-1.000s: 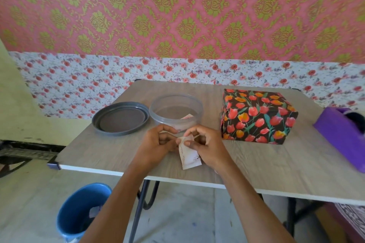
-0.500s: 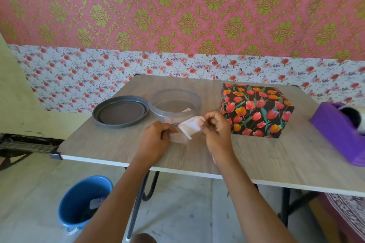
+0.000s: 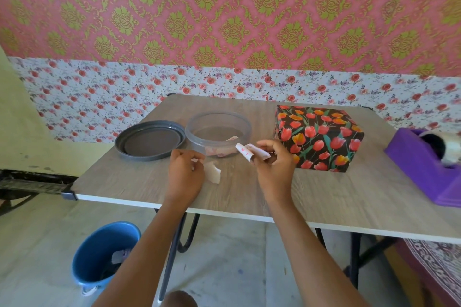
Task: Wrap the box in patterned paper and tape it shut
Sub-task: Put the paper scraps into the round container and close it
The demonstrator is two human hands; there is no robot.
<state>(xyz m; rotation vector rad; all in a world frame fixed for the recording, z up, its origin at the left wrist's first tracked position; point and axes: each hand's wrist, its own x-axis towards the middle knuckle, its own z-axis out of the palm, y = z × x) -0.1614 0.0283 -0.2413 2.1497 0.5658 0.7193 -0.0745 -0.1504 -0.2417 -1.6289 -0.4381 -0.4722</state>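
Note:
The box [image 3: 318, 137], wrapped in black paper with red and orange tulips, stands on the wooden table [image 3: 324, 194] right of centre. Just left of its front corner, my right hand [image 3: 274, 164] pinches a small white sticker label [image 3: 252, 151] with pink print that curls over my fingers. My left hand [image 3: 185, 172] pinches a pale backing strip [image 3: 213, 171] a little above the tabletop. The two pieces are apart. A purple tape dispenser [image 3: 424, 164] sits at the table's right edge.
A clear round plastic container [image 3: 218, 132] holding a few more labels stands behind my hands, its grey lid [image 3: 151, 139] lying to its left. A blue bucket [image 3: 104, 254] stands on the floor under the table's left front corner. Patterned wallpaper covers the wall behind.
My hands have moved apart: the label has come off its backing, the right hand carrying it toward the box, the left keeping the backing strip.

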